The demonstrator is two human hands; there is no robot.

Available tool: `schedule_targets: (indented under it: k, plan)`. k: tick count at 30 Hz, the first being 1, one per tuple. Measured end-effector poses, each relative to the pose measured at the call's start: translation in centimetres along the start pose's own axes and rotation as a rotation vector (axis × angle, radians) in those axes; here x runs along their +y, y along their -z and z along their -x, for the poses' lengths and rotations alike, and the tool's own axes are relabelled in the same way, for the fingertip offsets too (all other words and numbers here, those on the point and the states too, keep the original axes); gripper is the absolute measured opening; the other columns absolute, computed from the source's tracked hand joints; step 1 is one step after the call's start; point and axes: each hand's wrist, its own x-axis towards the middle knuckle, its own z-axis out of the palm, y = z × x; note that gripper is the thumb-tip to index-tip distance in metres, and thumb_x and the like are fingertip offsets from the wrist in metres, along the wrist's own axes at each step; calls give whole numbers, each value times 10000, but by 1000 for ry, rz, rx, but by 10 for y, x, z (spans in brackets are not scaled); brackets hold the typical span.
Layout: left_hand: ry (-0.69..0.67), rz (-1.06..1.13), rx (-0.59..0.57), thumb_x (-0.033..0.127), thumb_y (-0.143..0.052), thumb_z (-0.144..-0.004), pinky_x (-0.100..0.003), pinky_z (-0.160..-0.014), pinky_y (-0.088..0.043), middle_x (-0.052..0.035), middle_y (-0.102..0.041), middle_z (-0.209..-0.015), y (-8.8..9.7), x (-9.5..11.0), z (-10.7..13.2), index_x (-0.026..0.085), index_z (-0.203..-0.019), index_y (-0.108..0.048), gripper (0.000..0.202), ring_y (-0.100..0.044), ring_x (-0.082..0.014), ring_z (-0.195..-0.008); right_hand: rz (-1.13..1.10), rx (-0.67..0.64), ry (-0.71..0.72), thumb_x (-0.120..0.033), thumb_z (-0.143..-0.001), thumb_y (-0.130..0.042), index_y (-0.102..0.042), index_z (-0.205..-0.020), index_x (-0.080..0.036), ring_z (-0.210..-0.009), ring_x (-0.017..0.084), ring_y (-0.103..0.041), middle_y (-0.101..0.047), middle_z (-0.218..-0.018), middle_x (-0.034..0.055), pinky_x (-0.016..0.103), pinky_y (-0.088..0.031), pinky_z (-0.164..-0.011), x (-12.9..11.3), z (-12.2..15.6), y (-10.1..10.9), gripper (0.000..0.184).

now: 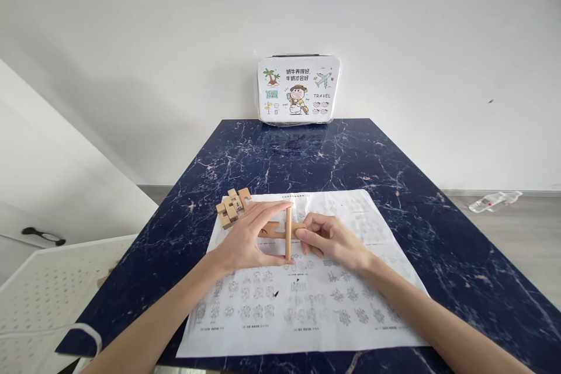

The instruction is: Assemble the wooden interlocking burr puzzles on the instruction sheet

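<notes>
Wooden rod is over the printed sheet, pinched end to end by the left hand, apparently to leave its middle accessible. The right hand, fingers curled, pinches a small wooden piece at mid-rod; contact between the two pieces cannot be confirmed. The left hand arches wide, the right facing it.
</notes>
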Motion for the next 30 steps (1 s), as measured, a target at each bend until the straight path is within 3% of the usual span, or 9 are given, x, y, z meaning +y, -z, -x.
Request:
schedule_targets:
  k: [7, 11, 14, 16, 18, 21, 25, 30]
  plan:
    - [-53, 9, 49, 627, -916, -722, -581, -1154, -439, -126, -652, -1456, -5, -1, -3, 351, -1583, -447, 1018, -620, -380, -1311, 16, -7, 5, -604, -958, -705, -588, -861, -232, -507, 110, -452, -704, -705, 2, 289, -335, -495, 0, 0, -3, 402]
    - [75, 127, 69, 723, -879, -698, -557, -1096, -493, -137, -635, -1444, -3, -1, -3, 347, -1594, -419, 1075, -629, -371, -1250, 2, 11, 4, -614, -957, -701, -577, -846, -233, -498, 106, -432, -692, -707, 5, 289, -306, -483, -3, 0, -2, 416]
    - [251, 329, 103, 693, -657, -942, -422, -878, -576, -82, -723, -1066, 0, 3, -5, 294, -1500, -526, 698, -687, -265, -954, -22, 40, 13, -593, -970, -696, -583, -847, -230, -501, 106, -426, -675, -705, 1, 288, -306, -488, -2, 0, 0, 400]
    - [362, 485, 75, 579, -524, -1058, -330, -697, -546, -18, -645, -789, 2, 8, -7, 251, -1343, -638, 449, -640, -198, -730, -23, 74, 30, -584, -970, -701, -586, -843, -229, -522, 112, -449, -657, -700, -4, 288, -332, -506, -1, -1, 0, 394]
    - [423, 627, 47, 506, -523, -1075, -280, -583, -476, 15, -559, -684, 2, 11, -10, 224, -1217, -686, 355, -563, -158, -609, -28, 106, 50, -593, -967, -700, -588, -855, -228, -544, 116, -460, -646, -721, -4, 291, -362, -528, -1, -2, 1, 397]
    - [435, 752, 48, 488, -573, -1056, -261, -547, -428, 24, -531, -659, 2, 13, -14, 208, -1169, -692, 324, -514, -140, -579, -49, 114, 93, -629, -948, -702, -629, -1003, -232, -650, 146, -526, -636, -822, 12, 306, -449, -603, -2, -3, 1, 408]
    - [411, 824, 26, 506, -567, -1061, -262, -547, -420, 26, -527, -657, 2, 10, -15, 206, -1182, -681, 344, -495, -135, -568, -117, 5, 129, -613, -972, -683, -633, -1275, -253, -876, 204, -622, -670, -1014, 60, 378, -535, -822, 0, -3, 3, 473]
    - [400, 854, -28, 516, -563, -1066, -265, -564, -435, 22, -546, -680, 1, 8, -13, 209, -1249, -662, 371, -517, -138, -590, -229, -118, 105, -599, -968, -707, -600, -1326, -272, -851, 197, -639, -709, -995, 48, 403, -518, -892, 6, -1, 4, 496]
